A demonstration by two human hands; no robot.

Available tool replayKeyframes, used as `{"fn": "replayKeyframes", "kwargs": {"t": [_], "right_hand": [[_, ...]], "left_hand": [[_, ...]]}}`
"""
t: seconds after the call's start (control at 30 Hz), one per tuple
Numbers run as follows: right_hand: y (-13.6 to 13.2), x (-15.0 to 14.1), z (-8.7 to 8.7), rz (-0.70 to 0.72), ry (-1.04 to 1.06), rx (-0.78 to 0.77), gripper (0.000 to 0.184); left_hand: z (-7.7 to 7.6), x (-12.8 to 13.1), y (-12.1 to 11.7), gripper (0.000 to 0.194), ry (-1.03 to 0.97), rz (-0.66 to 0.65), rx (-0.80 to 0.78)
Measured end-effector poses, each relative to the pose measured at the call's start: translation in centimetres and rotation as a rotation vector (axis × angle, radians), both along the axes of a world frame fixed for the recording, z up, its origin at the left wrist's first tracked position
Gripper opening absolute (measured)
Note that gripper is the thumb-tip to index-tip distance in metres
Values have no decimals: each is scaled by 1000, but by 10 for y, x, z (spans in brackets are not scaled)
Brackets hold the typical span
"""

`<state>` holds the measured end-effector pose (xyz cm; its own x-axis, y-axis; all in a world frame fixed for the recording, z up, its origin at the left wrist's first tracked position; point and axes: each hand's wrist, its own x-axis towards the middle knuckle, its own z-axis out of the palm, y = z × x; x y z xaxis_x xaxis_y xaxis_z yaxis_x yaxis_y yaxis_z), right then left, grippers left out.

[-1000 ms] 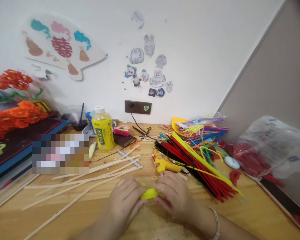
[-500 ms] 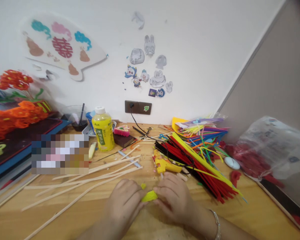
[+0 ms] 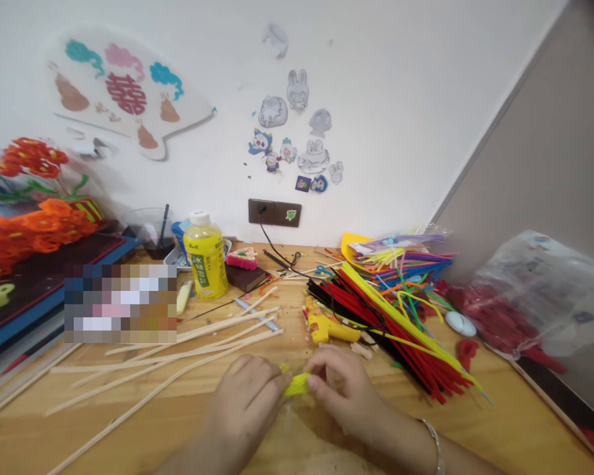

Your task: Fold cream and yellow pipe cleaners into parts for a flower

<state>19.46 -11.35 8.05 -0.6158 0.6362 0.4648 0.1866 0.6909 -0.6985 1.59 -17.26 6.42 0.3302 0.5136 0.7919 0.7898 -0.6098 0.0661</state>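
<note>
My left hand [image 3: 245,399] and my right hand [image 3: 344,389] meet low in the middle of the wooden table [image 3: 499,422]. Between their fingertips sits a small yellow fuzzy piece [image 3: 297,384], pinched from both sides. Both hands have their fingers curled around it. A yellow glue gun [image 3: 327,326] lies just beyond my right hand. A pile of coloured pipe cleaners [image 3: 400,310] spreads to the right of the glue gun.
Several long thin wooden sticks [image 3: 178,356] lie across the table left of my hands. A yellow drink bottle [image 3: 205,260] stands further back. Orange flower crafts [image 3: 24,231] are at the far left, and a plastic bag with red material [image 3: 525,297] at the right.
The yellow piece has turned and looks smaller between my fingers. My right hand's fingers have shifted a little along it; the hands stay in place.
</note>
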Motion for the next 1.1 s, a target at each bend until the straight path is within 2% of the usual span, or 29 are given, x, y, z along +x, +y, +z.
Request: {"fn": "replayKeyframes", "kwargs": {"t": [0.17, 0.27, 0.43, 0.57, 0.67, 0.87, 1.1], "right_hand": [[-3, -1, -3, 134, 132, -413, 21], [-3, -2, -5, 120, 180, -486, 22], [-2, -3, -5, 47, 164, -380, 19], [-4, -2, -4, 15, 80, -151, 14], [-5, -1, -4, 8, 37, -22, 12], [-2, -2, -5, 31, 21, -31, 20], [2, -3, 1, 117, 95, 13, 39]], "left_hand": [[-2, -1, -3, 14, 60, -6, 19], [-4, 0, -2, 14, 13, 14, 6], [-4, 2, -4, 12, -130, 37, -202], [-2, 4, -7, 12, -122, 13, -327], [-3, 6, -6, 10, -113, 29, -343], [-6, 6, -2, 11, -100, 15, -298], [-6, 5, -3, 10, -84, -67, -304]]}}
